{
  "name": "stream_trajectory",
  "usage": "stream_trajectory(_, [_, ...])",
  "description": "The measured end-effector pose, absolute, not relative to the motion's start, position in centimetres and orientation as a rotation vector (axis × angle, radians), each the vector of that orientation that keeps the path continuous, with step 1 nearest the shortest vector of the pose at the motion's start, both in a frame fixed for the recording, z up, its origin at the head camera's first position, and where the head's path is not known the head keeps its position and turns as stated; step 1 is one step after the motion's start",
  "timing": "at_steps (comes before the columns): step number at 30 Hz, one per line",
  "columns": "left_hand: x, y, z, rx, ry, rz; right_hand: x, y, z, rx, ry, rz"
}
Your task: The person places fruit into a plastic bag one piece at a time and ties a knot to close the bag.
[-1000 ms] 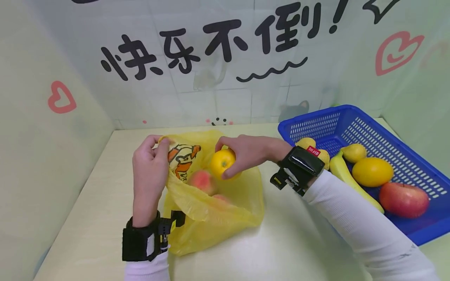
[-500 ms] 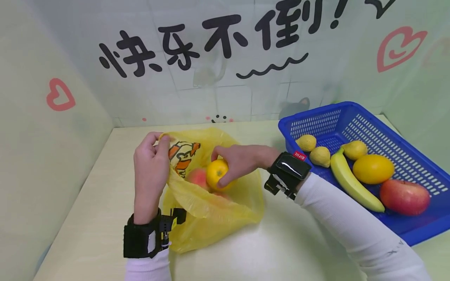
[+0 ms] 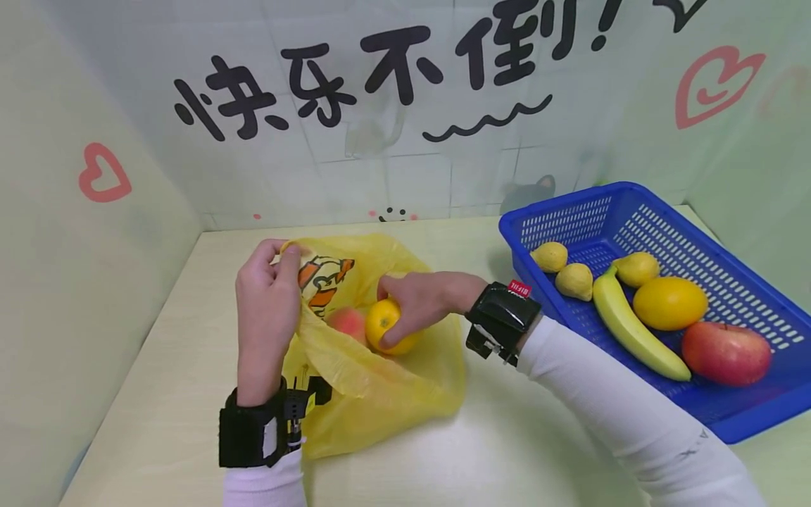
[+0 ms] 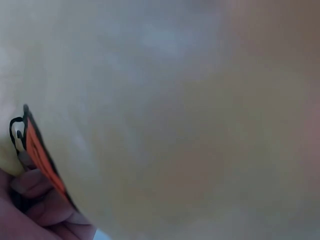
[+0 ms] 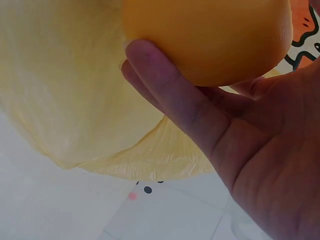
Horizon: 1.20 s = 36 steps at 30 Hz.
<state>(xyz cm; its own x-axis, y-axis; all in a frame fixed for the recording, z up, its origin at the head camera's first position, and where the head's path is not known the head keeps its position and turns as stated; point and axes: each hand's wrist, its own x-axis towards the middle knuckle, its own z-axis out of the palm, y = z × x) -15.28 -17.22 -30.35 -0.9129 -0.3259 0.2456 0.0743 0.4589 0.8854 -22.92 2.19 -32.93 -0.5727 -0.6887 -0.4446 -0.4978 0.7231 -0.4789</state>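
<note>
The left hand (image 3: 269,299) pinches the rim of a thin yellow plastic bag (image 3: 380,415) at its upper left and holds the mouth spread. Inside the mouth, the right hand (image 3: 421,303) grips an orange (image 3: 383,325), with thumb and fingers around its sides. A pinkish peach (image 3: 348,324) lies in the bag, just left of the orange. Close up in the right wrist view, the orange (image 5: 210,40) sits against the fingers, and the bag wall (image 5: 65,100) is behind. Bag film fills most of the left wrist view, with the left fingers (image 4: 45,195) at its lower left corner.
A blue slotted basket (image 3: 551,211) stands at the right on the pale table (image 3: 171,394). It holds a banana (image 3: 633,331), a red apple (image 3: 725,352), a yellow oval fruit (image 3: 670,303) and several small yellow fruits (image 3: 574,282). Walls close in the back and sides.
The right hand has moved down and slightly left with the orange, deeper into the bag and beside the peach. The left hand keeps its pinch on the bag rim.
</note>
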Motion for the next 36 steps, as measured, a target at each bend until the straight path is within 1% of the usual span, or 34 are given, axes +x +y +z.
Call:
stream_trajectory(17, [-15.4, -17.1, -30.4, 0.211, -2.332, -1.457, -22.8, 1.9, -34.8, -0.854, 2.335, -0.328])
stream_trajectory(28, [-15.3, -17.0, -30.4, 0.238, -2.339, -1.481, -22.6, 2.0, -34.6, -0.833, 2.345, -0.26])
stream_trajectory(36, [-15.3, -17.0, -30.4, 0.233, -2.339, -1.473, -22.7, 2.6, -33.6, -0.777, 2.339, -0.24])
